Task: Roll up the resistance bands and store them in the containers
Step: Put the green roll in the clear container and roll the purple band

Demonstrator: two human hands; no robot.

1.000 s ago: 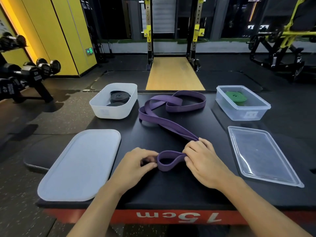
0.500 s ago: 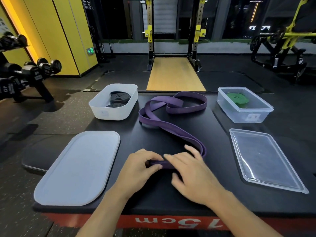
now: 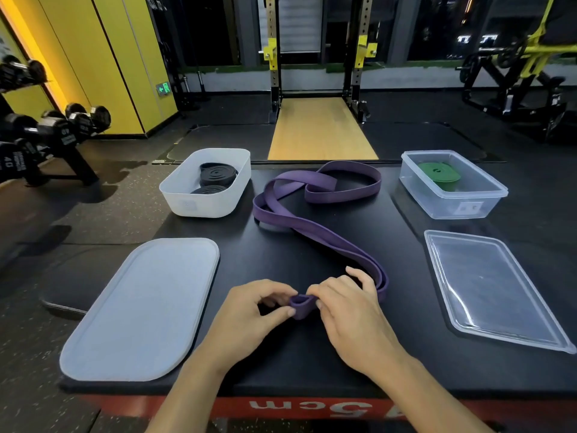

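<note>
A long purple resistance band (image 3: 315, 226) lies looped across the black platform, its far end coiled near the back edge. Its near end is folded into a small tight loop between my hands. My left hand (image 3: 249, 314) pinches that loop from the left with thumb and fingers. My right hand (image 3: 346, 307) grips it from the right, fingers curled over the band. A white tub (image 3: 187, 204) at the back left holds two rolled black bands (image 3: 215, 176). A clear container (image 3: 452, 201) at the back right holds a rolled green band (image 3: 438, 173).
A white lid (image 3: 140, 307) lies flat at the front left and a clear lid (image 3: 493, 289) at the front right. The platform's red front edge is below my wrists. Dumbbells on a rack (image 3: 46, 132) stand left; a squat rack (image 3: 315, 57) is behind.
The near end of the purple band went from a wide open loop to a small folded loop. My right hand slid left over it, then drew back to pinch it upright.
</note>
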